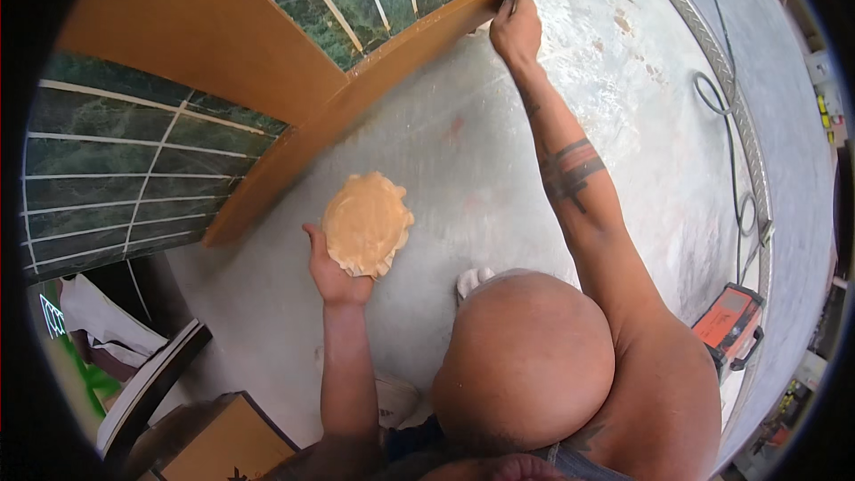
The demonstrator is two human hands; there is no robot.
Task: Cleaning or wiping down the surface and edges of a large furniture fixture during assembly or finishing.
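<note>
My left hand [343,283] supports a round tan disc [367,221] with a ruffled rim, its thumb raised beside the left edge and the fingers hidden underneath. The disc's face looks smeared and uneven. My right arm stretches far forward to the end of a long brown board edge [392,58] that borders a panel. There, my right hand [518,31] is closed with its fingertips against the board's corner. Something dark and thin shows at those fingers, too small to name. Green marbled tiles [80,160] with pale lines flank a broad brown band [205,31] on the panel.
Below is a grey floor [427,178] with pale patches. An orange-and-black case [730,325] stands at right, near a dark cable [732,142] and a ribbed metal strip [746,116]. At lower left are a cardboard box [227,445] and a curved white-and-black object [151,383].
</note>
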